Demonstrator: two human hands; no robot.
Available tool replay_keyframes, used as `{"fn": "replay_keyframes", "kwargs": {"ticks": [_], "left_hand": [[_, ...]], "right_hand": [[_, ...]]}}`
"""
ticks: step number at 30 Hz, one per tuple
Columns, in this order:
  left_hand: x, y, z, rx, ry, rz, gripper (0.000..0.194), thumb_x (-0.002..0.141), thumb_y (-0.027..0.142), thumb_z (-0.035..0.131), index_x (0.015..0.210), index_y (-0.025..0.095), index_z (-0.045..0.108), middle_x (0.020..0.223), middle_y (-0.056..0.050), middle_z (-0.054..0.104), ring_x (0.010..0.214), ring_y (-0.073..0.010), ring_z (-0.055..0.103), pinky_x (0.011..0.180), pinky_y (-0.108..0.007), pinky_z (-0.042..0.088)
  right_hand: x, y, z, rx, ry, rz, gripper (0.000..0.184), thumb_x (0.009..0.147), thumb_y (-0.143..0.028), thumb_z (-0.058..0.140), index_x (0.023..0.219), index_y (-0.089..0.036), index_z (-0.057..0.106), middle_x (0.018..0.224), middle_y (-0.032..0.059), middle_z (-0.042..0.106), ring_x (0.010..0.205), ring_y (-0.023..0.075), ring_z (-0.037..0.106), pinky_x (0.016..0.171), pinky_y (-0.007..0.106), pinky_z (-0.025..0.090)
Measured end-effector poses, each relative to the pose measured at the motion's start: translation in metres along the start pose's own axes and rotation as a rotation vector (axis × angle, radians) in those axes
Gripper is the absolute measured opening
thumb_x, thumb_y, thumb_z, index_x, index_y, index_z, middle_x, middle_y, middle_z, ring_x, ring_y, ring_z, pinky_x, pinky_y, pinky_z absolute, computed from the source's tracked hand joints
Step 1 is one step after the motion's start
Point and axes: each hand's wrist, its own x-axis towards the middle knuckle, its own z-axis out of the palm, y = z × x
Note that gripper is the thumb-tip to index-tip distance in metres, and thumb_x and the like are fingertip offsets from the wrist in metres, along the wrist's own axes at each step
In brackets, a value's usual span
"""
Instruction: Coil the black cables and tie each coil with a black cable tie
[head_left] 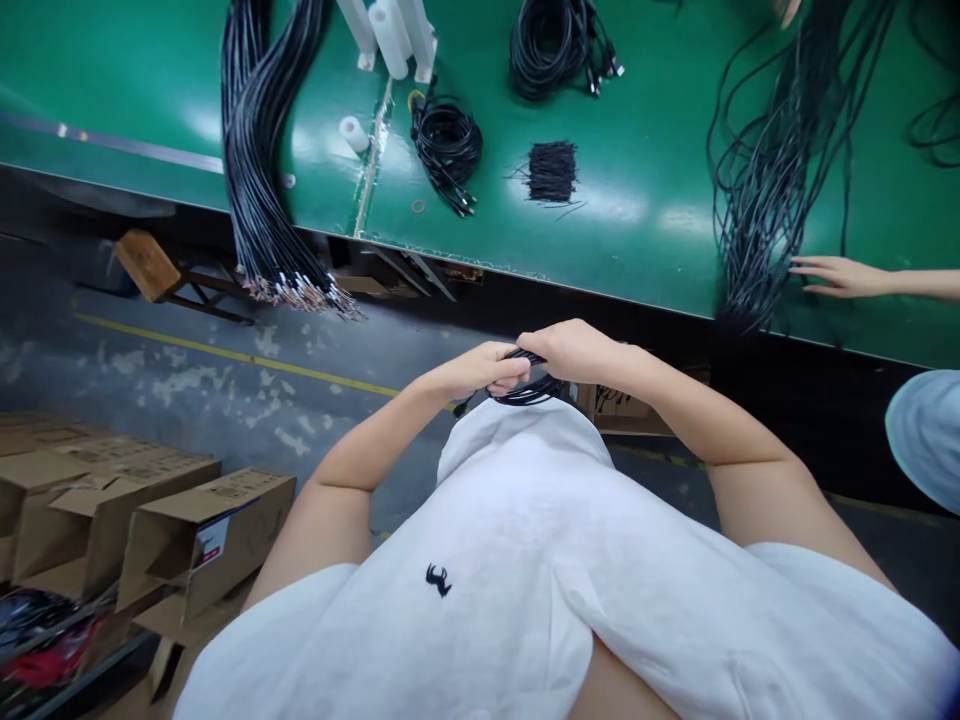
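A small coil of black cable (pixel 528 394) is held close to my body, just off the table's front edge. My left hand (pixel 491 370) is closed around the coil's left side, thumb pointing right. From the other side my right hand (pixel 574 350) grips the coil's upper part, its fingers mostly hidden. The two hands nearly touch. A short cable end (pixel 463 408) sticks out below my left hand. On the table beyond lie a tied cable coil (pixel 448 140), a larger coil (pixel 547 50) and a stack of short black ties (pixel 553 172).
A thick bundle of black cables (pixel 259 150) hangs over the edge of the green table (pixel 637 220). At right, a co-worker's hand (pixel 844 276) is beside a loose heap of cables (pixel 772 200). Cardboard boxes (pixel 210 495) stand lower left, and a wooden stool (pixel 148 266) is under the table.
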Motion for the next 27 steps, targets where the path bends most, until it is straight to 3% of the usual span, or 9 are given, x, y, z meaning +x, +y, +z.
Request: {"fn": "replay_keyframes", "kwargs": {"ticks": [4,7,10,12,15,18,21,24,27], "left_hand": [[-0.009,-0.004,-0.016,-0.255,0.259,0.152,0.041,0.076,0.048,0.076,0.071,0.015,0.052,0.046,0.012,0.029,0.037,-0.0001,0.023,0.04,-0.014,0.021],[-0.014,-0.007,-0.028,-0.343,0.361,0.232,0.045,0.072,0.05,0.079,0.072,0.015,0.051,0.048,0.012,0.03,0.037,0.0001,0.025,0.04,-0.013,0.023],[-0.015,-0.013,-0.03,-0.343,0.304,0.186,0.047,0.069,0.051,0.081,0.072,0.015,0.051,0.048,0.012,0.032,0.038,0.0001,0.025,0.04,-0.013,0.024],[-0.017,-0.017,-0.027,-0.335,0.232,0.133,0.046,0.07,0.05,0.081,0.072,0.015,0.052,0.047,0.011,0.033,0.038,0.0,0.026,0.04,-0.013,0.023],[-0.022,-0.021,-0.028,-0.363,0.108,0.103,0.043,0.074,0.049,0.078,0.075,0.014,0.054,0.049,0.009,0.039,0.04,-0.0015,0.033,0.042,-0.015,0.028],[-0.028,-0.021,-0.035,-0.377,-0.019,0.061,0.039,0.075,0.044,0.079,0.085,0.012,0.059,0.057,0.004,0.05,0.048,-0.0065,0.048,0.049,-0.019,0.04],[-0.03,-0.017,-0.041,-0.356,-0.049,-0.02,0.038,0.073,0.04,0.082,0.085,0.011,0.059,0.055,0.006,0.045,0.044,-0.0041,0.043,0.045,-0.017,0.036],[-0.027,-0.015,-0.042,-0.355,0.082,0.041,0.043,0.074,0.049,0.079,0.075,0.013,0.054,0.049,0.011,0.031,0.036,0.0005,0.024,0.038,-0.013,0.021],[-0.021,-0.015,-0.041,-0.39,0.289,0.263,0.046,0.076,0.056,0.074,0.076,0.016,0.051,0.047,0.011,0.034,0.034,-0.001,0.027,0.036,-0.014,0.023]], "right_hand": [[-0.018,-0.001,0.01,0.137,0.403,0.073,0.031,0.097,-0.028,0.047,0.126,-0.021,0.057,0.12,0.0118,0.064,0.107,0.0253,0.06,0.09,0.039,0.044],[-0.021,0.001,0.041,0.251,0.478,0.238,0.035,0.097,-0.035,0.047,0.126,-0.019,0.058,0.123,0.0138,0.064,0.111,0.0278,0.06,0.093,0.042,0.047],[0.004,0.004,0.064,0.324,0.434,0.307,0.048,0.091,-0.035,0.057,0.133,-0.013,0.053,0.133,0.0186,0.059,0.12,0.0316,0.057,0.096,0.045,0.048],[0.029,0.004,0.066,0.378,0.453,0.2,0.043,0.09,-0.027,0.055,0.131,-0.013,0.055,0.133,0.0165,0.06,0.122,0.0285,0.057,0.1,0.043,0.046],[0.055,0.002,0.056,0.42,0.426,-0.01,0.03,0.091,-0.015,0.044,0.112,-0.017,0.064,0.112,0.0108,0.069,0.107,0.0218,0.063,0.094,0.035,0.048],[0.06,0.001,0.051,0.401,0.363,-0.097,0.027,0.091,-0.014,0.041,0.105,-0.016,0.064,0.103,0.0117,0.069,0.099,0.0208,0.063,0.086,0.032,0.048],[0.058,0.005,0.057,0.469,0.362,-0.103,0.025,0.091,-0.017,0.04,0.101,-0.015,0.063,0.101,0.0125,0.068,0.095,0.0203,0.062,0.084,0.032,0.047],[0.064,0.006,0.071,0.815,0.482,0.008,0.012,0.087,-0.023,0.05,0.089,-0.017,0.06,0.086,0.0049,0.065,0.082,0.0162,0.06,0.079,0.03,0.047],[0.083,-0.003,0.088,1.551,0.566,0.274,0.016,0.086,-0.033,0.059,0.083,-0.019,0.054,0.063,-0.006,0.05,0.058,0.0095,0.05,0.065,0.024,0.047]]}}
